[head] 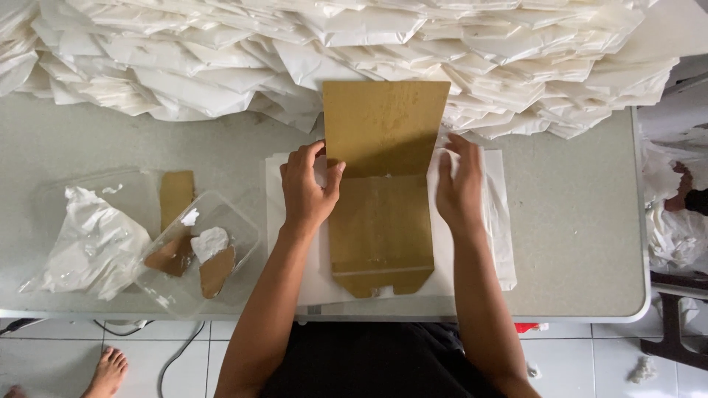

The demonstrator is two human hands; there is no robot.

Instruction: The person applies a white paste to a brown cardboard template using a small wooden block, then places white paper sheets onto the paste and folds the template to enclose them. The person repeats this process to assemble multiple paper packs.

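Observation:
A brown cardboard template [381, 221] lies on a stack of white paper sheets [498, 221] at the table's front edge, its upper flap folded up and standing. My left hand [308, 188] pinches the paper and the cardboard's left edge at the fold. My right hand [459, 184] presses flat on white paper at the cardboard's right edge, fingers together and pointing away from me.
A big heap of folded white paper pieces [354, 51] fills the back of the grey table [582, 221]. At the left stand a clear plastic tub with white paste and cardboard scraps [199, 250], its clear lid, and a crumpled plastic bag [92, 247]. Someone's bare foot [109, 372] rests on the tiled floor.

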